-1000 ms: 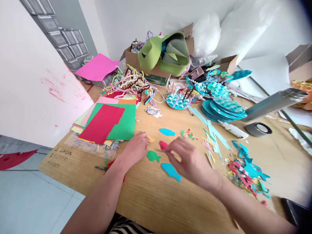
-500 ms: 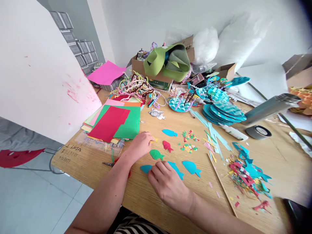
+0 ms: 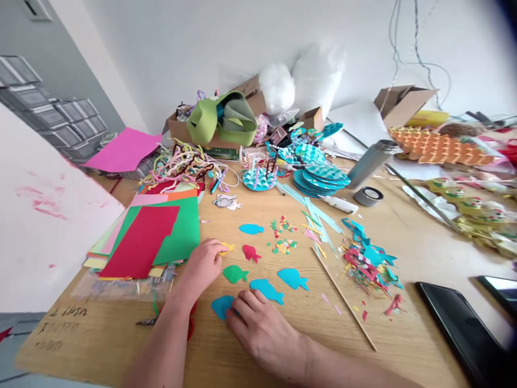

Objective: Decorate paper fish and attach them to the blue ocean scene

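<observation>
My left hand (image 3: 205,262) has its fingers bent together on a small yellow paper fish (image 3: 229,247), which pokes out past the fingertips. Curled fingers of my right hand (image 3: 258,326) press on the tail end of a blue paper fish (image 3: 221,307); the fingertips are partly hidden. Just beyond that hand lies another blue fish (image 3: 266,291), with a third blue fish (image 3: 293,278) to its right. A green fish (image 3: 235,274), a red fish (image 3: 251,253) and a far blue fish (image 3: 251,229) lie flat between and past my hands.
Scissors (image 3: 147,321) lie partly under my left forearm. Coloured paper sheets (image 3: 141,242) are stacked left. Confetti bits (image 3: 284,246), a wooden stick (image 3: 343,299) and paper scraps (image 3: 369,264) lie right, with a phone (image 3: 456,323). Behind stand blue discs (image 3: 319,180) and a steel flask (image 3: 372,161).
The view has swung to the right, showing more of the table there. My right hand has drawn back slightly, uncovering more of the blue fish. My left hand stays at the yellow fish.
</observation>
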`<control>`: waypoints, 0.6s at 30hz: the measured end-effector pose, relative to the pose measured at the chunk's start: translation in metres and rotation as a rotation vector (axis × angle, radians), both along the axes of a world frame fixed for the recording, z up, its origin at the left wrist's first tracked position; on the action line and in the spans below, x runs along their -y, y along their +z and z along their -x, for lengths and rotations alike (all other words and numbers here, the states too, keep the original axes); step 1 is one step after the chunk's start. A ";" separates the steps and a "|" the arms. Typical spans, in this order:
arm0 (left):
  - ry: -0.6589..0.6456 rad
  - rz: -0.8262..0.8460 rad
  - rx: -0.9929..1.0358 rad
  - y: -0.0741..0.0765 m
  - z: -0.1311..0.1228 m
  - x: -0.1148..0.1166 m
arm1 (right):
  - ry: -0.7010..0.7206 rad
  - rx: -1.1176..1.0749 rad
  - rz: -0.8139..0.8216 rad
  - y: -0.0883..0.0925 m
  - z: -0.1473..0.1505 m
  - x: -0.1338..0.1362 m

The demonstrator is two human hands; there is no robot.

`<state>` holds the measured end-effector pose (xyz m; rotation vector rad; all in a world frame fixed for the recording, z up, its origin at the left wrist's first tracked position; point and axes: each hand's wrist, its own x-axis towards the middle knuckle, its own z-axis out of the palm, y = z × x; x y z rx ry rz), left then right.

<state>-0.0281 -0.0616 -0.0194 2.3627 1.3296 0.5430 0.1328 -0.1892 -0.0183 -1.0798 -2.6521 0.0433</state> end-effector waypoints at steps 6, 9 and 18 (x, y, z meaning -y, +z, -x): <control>-0.017 -0.015 -0.010 0.000 0.001 -0.003 | -0.199 -0.408 -0.090 0.007 -0.043 0.003; -0.003 -0.055 0.016 -0.003 0.002 -0.003 | -0.325 -0.563 -0.200 0.006 -0.066 0.001; 0.024 -0.329 0.125 -0.007 0.004 -0.002 | -0.347 -0.555 -0.306 0.013 -0.092 -0.006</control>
